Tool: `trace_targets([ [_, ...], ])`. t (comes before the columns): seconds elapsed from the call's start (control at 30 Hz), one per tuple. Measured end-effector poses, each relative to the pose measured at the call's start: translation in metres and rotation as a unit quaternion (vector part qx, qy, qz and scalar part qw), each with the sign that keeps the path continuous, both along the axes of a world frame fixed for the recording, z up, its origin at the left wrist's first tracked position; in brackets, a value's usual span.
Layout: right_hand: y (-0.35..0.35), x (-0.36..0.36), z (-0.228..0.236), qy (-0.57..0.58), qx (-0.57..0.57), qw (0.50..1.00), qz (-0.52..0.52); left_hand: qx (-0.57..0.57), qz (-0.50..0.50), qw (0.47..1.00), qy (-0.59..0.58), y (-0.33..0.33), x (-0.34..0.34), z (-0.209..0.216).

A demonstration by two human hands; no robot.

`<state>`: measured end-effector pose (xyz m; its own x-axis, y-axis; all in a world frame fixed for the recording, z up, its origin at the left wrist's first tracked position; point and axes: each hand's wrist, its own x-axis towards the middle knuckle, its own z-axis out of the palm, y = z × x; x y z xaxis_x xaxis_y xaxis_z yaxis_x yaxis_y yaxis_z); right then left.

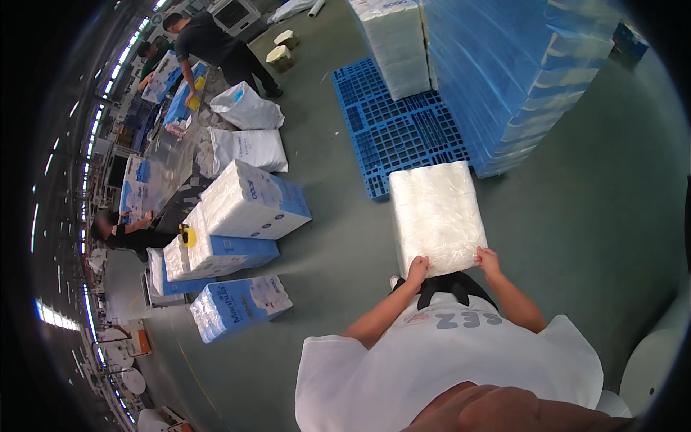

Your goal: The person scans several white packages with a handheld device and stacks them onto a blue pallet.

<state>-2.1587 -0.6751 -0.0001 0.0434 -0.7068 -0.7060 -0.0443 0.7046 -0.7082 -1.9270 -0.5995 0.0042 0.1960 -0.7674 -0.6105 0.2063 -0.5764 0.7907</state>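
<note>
Left hand (418, 269) and right hand (489, 260) grip the near end of a boxy, crinkly film-wrapped white pack (439, 212).

I report the tall wrapped stack (504, 79) cut off by the upper edge and hiding part of the blue pallet (403, 137). The underside of the white pack (437, 209) is hidden from me. The white rounded object (651, 363), lower right, is cut off.
</note>
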Motion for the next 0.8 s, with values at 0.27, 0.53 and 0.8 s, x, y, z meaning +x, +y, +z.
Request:
trace_targets([
  [0.27,-0.079,-0.057,0.030,0.013,-0.040,0.996,-0.079,-0.036,-0.062,0.997,0.032,-0.137,-0.046,0.019],
  [0.53,-0.097,-0.057,-0.015,0.116,-0.159,0.979,-0.054,0.082,-0.091,0.986,0.113,-0.129,-0.037,-0.009],
  [0.8,-0.144,-0.002,0.011,0.169,-0.122,0.976,-0.064,0.210,-0.319,0.891,0.244,-0.193,0.033,-0.044],
])
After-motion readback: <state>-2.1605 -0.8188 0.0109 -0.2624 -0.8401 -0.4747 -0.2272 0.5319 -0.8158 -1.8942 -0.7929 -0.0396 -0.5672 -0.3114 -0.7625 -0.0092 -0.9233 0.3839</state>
